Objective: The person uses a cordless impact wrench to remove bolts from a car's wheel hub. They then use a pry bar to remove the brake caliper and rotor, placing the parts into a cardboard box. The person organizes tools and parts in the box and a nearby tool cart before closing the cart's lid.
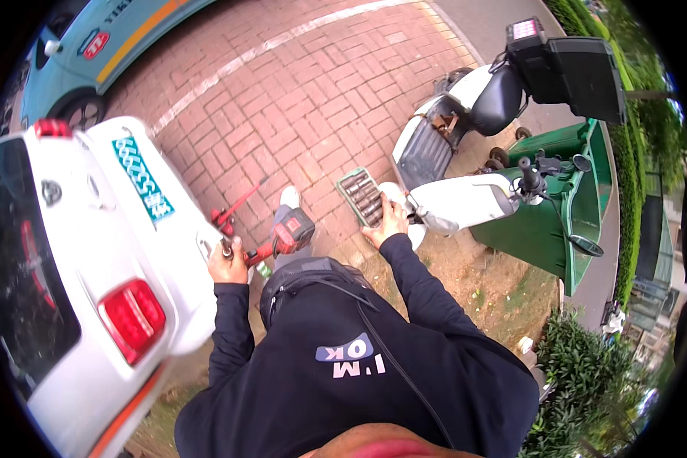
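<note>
My left hand [230, 265] is closed round the head end of a red and black cordless impact wrench [289, 231], beside the rear of a white car. Its battery end points away to the right. A short dark metal socket [227, 248] shows at my left fingers. With my right hand [390, 224] I grip the near edge of a green-rimmed socket case [360, 195], its rows of metal sockets facing up. A red jack [223, 221] with a long thin rod sits at the car's bumper, past my left hand.
The white car [133, 229] stands close on the left. To the right are a white electric scooter [466, 200] and a green wheeled bin [527, 237]. Red brick paving [282, 114] spreads ahead, with a blue vehicle [107, 53] at the far left. Bushes [588, 374] grow at the lower right.
</note>
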Tool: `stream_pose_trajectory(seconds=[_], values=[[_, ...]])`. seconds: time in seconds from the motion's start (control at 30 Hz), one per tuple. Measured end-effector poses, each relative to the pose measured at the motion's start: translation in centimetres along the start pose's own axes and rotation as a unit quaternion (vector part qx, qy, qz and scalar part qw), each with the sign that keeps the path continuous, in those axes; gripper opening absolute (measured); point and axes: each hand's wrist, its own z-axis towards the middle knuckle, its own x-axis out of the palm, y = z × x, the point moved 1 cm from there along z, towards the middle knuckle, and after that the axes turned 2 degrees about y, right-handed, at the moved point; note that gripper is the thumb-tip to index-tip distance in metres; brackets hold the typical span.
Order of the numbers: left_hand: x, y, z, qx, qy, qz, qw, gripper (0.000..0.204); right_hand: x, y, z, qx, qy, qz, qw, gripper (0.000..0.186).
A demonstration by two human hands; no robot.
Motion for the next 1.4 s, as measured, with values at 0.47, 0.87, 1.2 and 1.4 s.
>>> stream_pose_trajectory(seconds=[0.47,0.87,1.2,1.4], values=[[24.8,-27.9,52.2,0.138,0.024,0.168,0.976,0.035,-26.2,-2.1,41.7,0.123,-0.056,0.155,0.979,0.094],[59.8,-49.6,84.0,0.111,0.019,0.234,0.966,0.050,-61.1,-19.5,80.1,0.293,-0.300,0.209,0.883,0.089],[100.4,-84.3,101.5,0.385,0.189,0.145,0.891,0.042,-76.8,-39.0,94.1,0.539,-0.372,0.294,0.697,0.093],[116.8,-103.0,94.8,0.357,0.309,-0.049,0.880,0.043,-78.2,-52.5,97.9,0.698,-0.315,0.234,0.599,0.081]])
